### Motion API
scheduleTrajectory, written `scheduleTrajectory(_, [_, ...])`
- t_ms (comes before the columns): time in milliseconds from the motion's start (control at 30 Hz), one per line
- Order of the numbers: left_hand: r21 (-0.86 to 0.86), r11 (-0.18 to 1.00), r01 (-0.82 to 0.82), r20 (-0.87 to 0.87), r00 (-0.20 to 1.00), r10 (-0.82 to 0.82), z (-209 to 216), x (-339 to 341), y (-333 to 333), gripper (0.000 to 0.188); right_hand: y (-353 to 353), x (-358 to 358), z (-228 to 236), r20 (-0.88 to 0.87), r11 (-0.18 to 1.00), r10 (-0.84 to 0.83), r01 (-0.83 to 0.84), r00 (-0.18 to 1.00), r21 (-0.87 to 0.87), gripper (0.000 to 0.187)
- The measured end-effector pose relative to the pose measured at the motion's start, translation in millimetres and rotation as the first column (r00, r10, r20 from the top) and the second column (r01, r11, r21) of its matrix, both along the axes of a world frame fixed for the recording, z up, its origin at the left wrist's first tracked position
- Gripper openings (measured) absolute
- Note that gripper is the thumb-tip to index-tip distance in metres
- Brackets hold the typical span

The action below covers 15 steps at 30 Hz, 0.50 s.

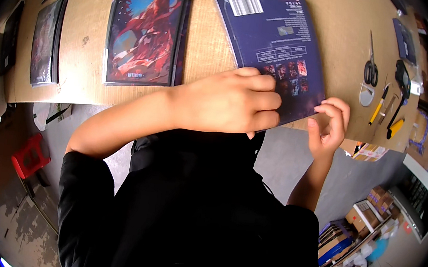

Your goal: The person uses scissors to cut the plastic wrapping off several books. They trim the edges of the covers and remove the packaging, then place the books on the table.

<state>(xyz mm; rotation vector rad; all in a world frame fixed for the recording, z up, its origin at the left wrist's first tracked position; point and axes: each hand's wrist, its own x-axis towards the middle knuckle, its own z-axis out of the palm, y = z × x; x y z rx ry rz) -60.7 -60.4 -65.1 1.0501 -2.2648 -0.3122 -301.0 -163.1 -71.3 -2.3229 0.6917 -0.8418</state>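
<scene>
A flat dark blue package (pixel 309 49), wrapped in shiny clear film, lies tilted at the table's front edge. Its back faces up, with a white barcode label and small pictures printed on it. Across its lower left part bends my left hand (pixel 233 99), fingers curled down and closed on it; the fingertips are partly hidden. At the lower right corner, my right hand (pixel 332 122) has its thumb and forefinger closed at the package edge, the other fingers curled. Left of my left hand lies a flat package with red and blue artwork (pixel 144 32), also in clear film.
More wrapped packages (pixel 46 43) lie at the table's left. On the right are black-handled scissors (pixel 370 71), a yellow pen-like tool (pixel 378 105), a yellow-ended cutter (pixel 395 129) and a dark box (pixel 405 41). A red stool (pixel 30 156) and stacked cartons (pixel 364 217) stand below.
</scene>
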Motion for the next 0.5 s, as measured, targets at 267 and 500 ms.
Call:
scheduleTrajectory(267, [-0.004,0.999,0.043,0.045,0.998,-0.042,0.7,3.8,0.6,0.024,1.4,1.3,-4.7,0.034,0.999,-0.036,0.035,0.999,0.034,0.017])
scheduleTrajectory(500, [0.011,1.0,-0.004,0.026,1.0,0.004,-0.2,0.8,2.1,0.022,1.5,3.6,-4.1,0.044,0.998,-0.059,0.057,0.997,0.038,0.014])
